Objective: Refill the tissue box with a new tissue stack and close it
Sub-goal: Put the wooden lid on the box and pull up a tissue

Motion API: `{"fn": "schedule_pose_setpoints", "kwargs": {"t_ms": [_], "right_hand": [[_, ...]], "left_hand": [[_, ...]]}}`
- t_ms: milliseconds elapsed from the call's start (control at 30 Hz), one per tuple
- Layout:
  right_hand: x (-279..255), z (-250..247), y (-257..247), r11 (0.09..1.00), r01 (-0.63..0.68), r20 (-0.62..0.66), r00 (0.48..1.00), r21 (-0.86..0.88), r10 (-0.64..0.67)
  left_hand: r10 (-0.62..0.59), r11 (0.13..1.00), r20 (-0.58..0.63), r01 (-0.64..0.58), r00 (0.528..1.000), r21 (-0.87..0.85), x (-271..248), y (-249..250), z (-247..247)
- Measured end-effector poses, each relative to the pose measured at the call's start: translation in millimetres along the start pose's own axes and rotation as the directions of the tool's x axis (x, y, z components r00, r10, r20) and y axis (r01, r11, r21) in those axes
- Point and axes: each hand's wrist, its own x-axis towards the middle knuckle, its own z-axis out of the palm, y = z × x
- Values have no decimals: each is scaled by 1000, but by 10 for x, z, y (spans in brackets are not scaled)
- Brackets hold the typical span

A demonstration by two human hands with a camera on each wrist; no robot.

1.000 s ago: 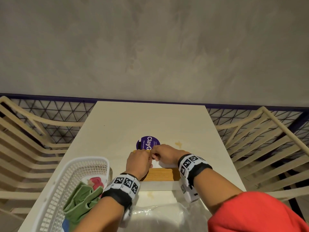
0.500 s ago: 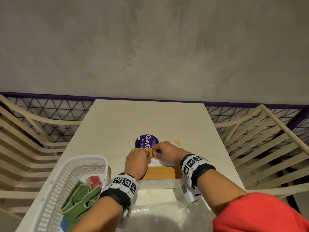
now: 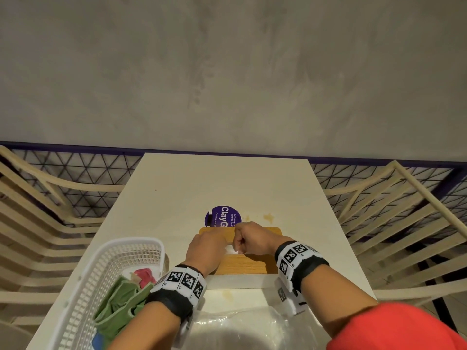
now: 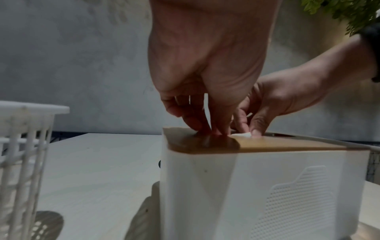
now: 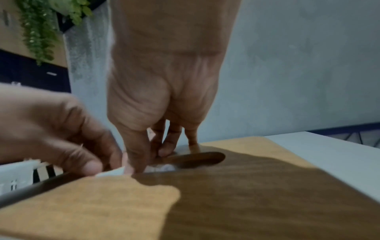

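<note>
The tissue box [image 3: 242, 266] stands mid-table, a white body [image 4: 205, 186] under a wooden lid [image 5: 246, 203] that sits flat on it. Both hands meet over the lid's slot [image 5: 197, 158]. My right hand [image 3: 242, 242] has thumb and fingers curled at the slot's left end and pinches a small white tissue corner [image 5: 112, 173]. My left hand [image 3: 209, 246] comes in beside it, with its fingertips [image 4: 209, 129] down on the lid and on the same tissue corner [image 4: 241, 134]. More tissue [image 5: 162, 167] shows inside the slot.
A white plastic basket [image 3: 121, 251] holding a green cloth [image 3: 121, 301] stands at the near left. A clear plastic wrapper [image 3: 240, 327] lies at the near edge. A purple sticker [image 3: 222, 215] lies behind the box. Slatted chairs [image 3: 404, 223] flank the table.
Both hands stay at the slot, fingers working slightly. More of the lid's far edge shows beyond the hands now.
</note>
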Motion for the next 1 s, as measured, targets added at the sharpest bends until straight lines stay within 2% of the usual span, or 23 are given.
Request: {"fn": "schedule_pose_setpoints", "kwargs": {"t_ms": [100, 333, 533, 667, 833, 1000], "right_hand": [[-27, -41, 38, 1000, -12, 35, 999, 29, 11], [-82, -21, 45, 990, -89, 55, 995, 107, 83], [-159, -52, 112, 994, -98, -85, 991, 50, 102], [-223, -47, 138, 992, -123, -78, 990, -26, 120], [-156, 59, 71, 983, -110, -127, 988, -150, 91], [-106, 134, 66, 984, -142, -177, 977, -105, 122]], "left_hand": [[29, 1000, 58, -28, 998, -9, 16, 22, 29], [49, 999, 90, -48, 995, -6, 58, 87, 12], [56, 992, 41, -51, 998, -113, 76, 29, 20], [38, 985, 14, -35, 999, -167, 84, 3, 28], [33, 981, -11, -35, 999, -193, 71, 36, 38], [10, 973, -40, -19, 999, -230, 60, 36, 43]]}}
